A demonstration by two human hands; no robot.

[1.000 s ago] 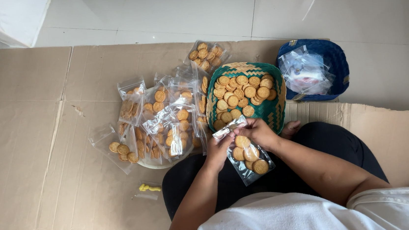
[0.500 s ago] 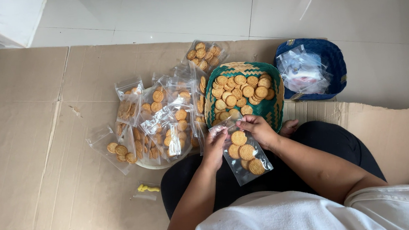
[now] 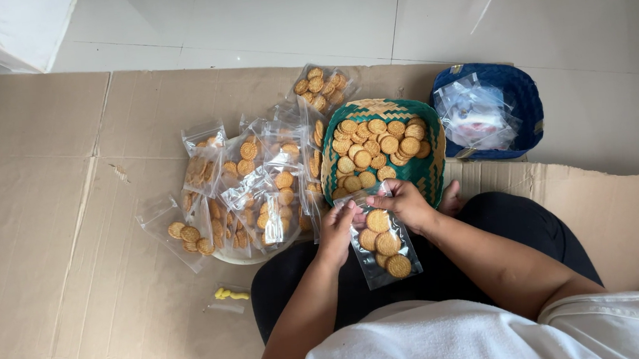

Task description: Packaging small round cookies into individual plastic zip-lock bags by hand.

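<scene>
flattened cardboard [image 3: 54,226] covers the tiled floor where i sit. my left hand [image 3: 337,230] and right hand [image 3: 406,201] are both pinched shut on the top of a clear bag of round biscuits [image 3: 385,244] over my lap. its long axis runs from the green woven basket [image 3: 433,173] down toward me, mouth pointing at the basket. filled bags [image 3: 247,186] lie to my left, a blue basket [image 3: 524,100] to my right.

Clear biscuit bag [image 3: 384,243] on lap; filled clear bags [image 3: 251,189] piled left of it.
</scene>
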